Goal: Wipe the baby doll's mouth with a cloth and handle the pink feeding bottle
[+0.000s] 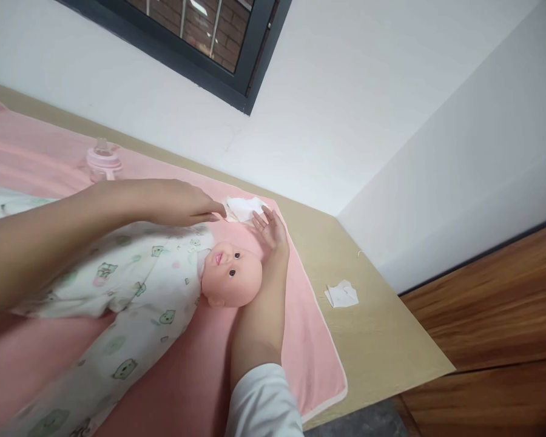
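Note:
A baby doll (232,276) in a white sleepsuit with green bear prints lies on its back on a pink blanket (313,340). Beyond its head, a small crumpled white cloth (244,208) lies on the blanket; whether it is fabric or tissue I cannot tell. My left hand (186,203) reaches across above the doll's body, thumb and fingers closed at the cloth's left edge. My right hand (272,230) is open beside the cloth's right end, fingers spread and fingertips close to it. The right forearm passes right by the top of the doll's head.
A pink-capped baby bottle (104,161) stands on the blanket at the back left. A folded white tissue (342,294) lies on the bare wooden tabletop (377,340) to the right. A white wall and a dark-framed window (250,73) border the back; wooden panels (495,297) stand at right.

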`<state>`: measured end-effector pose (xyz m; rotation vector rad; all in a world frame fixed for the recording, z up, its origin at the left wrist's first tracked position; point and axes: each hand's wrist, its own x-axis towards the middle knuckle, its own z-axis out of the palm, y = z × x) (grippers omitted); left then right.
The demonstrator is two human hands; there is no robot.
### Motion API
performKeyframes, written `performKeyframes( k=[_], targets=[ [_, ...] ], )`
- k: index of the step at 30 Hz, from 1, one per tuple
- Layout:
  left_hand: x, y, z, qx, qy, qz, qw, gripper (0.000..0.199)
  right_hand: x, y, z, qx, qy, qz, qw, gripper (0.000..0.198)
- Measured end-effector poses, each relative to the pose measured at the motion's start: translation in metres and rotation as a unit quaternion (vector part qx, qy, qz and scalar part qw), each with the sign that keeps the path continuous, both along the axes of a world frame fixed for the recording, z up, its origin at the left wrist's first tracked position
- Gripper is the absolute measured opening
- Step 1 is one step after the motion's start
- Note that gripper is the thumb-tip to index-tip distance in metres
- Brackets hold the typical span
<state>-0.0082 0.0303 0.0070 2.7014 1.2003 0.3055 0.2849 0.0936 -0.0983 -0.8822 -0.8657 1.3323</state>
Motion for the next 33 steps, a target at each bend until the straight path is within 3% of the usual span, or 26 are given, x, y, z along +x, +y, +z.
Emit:
performKeyframes(
  k=[4, 7, 11, 16, 20, 24, 29, 33],
  targets=[
    [-0.021, -0.018, 0.006, -0.011, 0.023, -0.001, 1.000, 0.044, 0.011, -0.023, 0.045, 0.025, -0.180, 0.047, 0.982, 0.027],
    [-0.029, -0.022, 0.005, -0.003, -0.024, 0.000, 1.000, 0.049, 0.008, -0.045, 0.081, 0.061, -0.316, 0.055, 0.945, 0.029],
    [-0.028, -0.015, -0.004, 0.034, -0.157, 0.011, 0.987, 0.079, -0.016, -0.072, 0.118, 0.107, -0.464, 0.074, 0.876, 0.031],
    [-0.022, -0.011, -0.007, 0.056, -0.284, -0.017, 0.957, 0.097, -0.072, -0.102, 0.143, 0.189, -0.544, 0.155, 0.803, 0.033],
    [-0.026, -0.015, 0.000, 0.003, -0.299, 0.014, 0.954, 0.089, -0.113, -0.119, 0.150, 0.261, -0.555, 0.218, 0.759, 0.031],
    [-0.036, -0.015, 0.008, -0.004, -0.276, 0.066, 0.959, 0.071, -0.128, -0.126, 0.153, 0.289, -0.537, 0.212, 0.764, 0.029],
    [-0.047, -0.018, 0.018, -0.033, -0.279, 0.093, 0.955, 0.072, -0.119, -0.121, 0.152, 0.226, -0.535, 0.154, 0.800, 0.042],
    [-0.052, -0.023, 0.026, -0.022, -0.282, 0.075, 0.956, 0.068, -0.113, -0.114, 0.150, 0.175, -0.571, 0.193, 0.779, 0.042]
  ],
)
